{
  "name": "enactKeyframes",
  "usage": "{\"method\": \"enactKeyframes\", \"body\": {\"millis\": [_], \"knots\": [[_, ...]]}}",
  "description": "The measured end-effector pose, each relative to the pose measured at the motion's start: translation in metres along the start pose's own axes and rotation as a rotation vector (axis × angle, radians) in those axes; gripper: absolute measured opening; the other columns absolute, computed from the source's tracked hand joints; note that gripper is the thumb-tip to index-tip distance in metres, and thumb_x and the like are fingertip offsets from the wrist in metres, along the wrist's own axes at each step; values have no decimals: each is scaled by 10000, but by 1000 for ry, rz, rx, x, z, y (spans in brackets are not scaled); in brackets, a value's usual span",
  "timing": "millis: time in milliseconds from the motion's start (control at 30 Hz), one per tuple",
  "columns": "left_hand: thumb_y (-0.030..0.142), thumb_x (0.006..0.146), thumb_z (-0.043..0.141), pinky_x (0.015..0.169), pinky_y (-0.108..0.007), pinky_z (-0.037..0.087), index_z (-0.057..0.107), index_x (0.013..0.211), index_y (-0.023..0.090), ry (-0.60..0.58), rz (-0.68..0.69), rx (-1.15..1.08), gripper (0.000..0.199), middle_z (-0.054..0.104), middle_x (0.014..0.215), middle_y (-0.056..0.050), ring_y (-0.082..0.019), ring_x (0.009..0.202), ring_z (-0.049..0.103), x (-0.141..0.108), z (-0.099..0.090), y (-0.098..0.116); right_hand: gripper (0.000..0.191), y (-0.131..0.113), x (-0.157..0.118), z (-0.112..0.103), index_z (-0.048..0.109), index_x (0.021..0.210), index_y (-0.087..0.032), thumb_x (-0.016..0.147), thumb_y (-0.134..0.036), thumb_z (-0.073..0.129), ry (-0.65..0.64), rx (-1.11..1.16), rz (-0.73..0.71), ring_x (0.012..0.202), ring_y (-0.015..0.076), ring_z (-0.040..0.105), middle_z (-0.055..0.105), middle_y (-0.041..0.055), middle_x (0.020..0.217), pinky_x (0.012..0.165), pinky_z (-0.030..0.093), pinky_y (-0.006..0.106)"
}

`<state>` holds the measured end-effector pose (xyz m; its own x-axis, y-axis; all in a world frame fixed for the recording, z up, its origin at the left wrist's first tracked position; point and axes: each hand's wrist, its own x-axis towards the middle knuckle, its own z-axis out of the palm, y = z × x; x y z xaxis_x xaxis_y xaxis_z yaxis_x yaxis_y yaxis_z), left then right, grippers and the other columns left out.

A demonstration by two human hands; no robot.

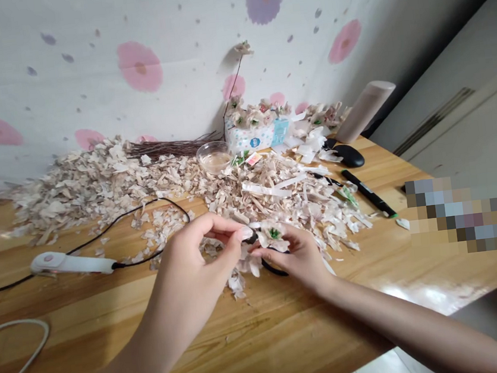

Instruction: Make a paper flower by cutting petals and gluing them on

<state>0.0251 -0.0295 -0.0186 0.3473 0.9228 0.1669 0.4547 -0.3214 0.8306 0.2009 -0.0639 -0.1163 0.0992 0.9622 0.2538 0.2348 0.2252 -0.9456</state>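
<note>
The left hand [196, 258] grips a black band [274, 269] narrowly, the right hand [295, 257] pinches a pale flower [274, 237]; a slipped pinch could drop it into the petal pile [277, 204] at twelve o'clock.

Tissue box [250, 139], bowl [213, 158], black marker [368, 194], mouse [347, 155]; perhaps white curling iron [71, 263].

Pale petal heap [277, 201] blocking forward, black cable [121, 216] left, marker [368, 194] right
</note>
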Motion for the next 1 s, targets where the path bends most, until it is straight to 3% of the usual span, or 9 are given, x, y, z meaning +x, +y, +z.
{"method": "enactKeyframes", "body": {"millis": [400, 733, 1000], "knots": [[244, 771, 610, 691, -275, 511, 635, 741, 253, -30, -41, -19, 40, 687, 784, 17, -175, 761, 646, -4, 6, -1, 188, 0, 1, 3, 631, 737, -171, 715, -324, 738, 3, 85, 71, 608, 129, 609, 668, 6, 705, 591, 524, 240], [190, 799, 589, 756, -238, 465, 620, 749, 219, -161, -174, -96, 66, 683, 806, 37, -135, 804, 634, -2, 8, 6, 181, 3, -3, 1, 526, 670, -183, 737, -230, 687, 53, -70, -27, 559, 96, 484, 534, -31, 618, 511, 425, 194], [222, 811, 597, 747, -226, 445, 609, 750, 230, -158, -157, -112, 62, 670, 803, 52, -123, 808, 623, -3, 9, 5, 209, 8, -5, -1, 484, 678, -198, 748, -206, 680, 83, -52, -100, 585, 93, 493, 524, -38, 641, 540, 425, 189]]}}
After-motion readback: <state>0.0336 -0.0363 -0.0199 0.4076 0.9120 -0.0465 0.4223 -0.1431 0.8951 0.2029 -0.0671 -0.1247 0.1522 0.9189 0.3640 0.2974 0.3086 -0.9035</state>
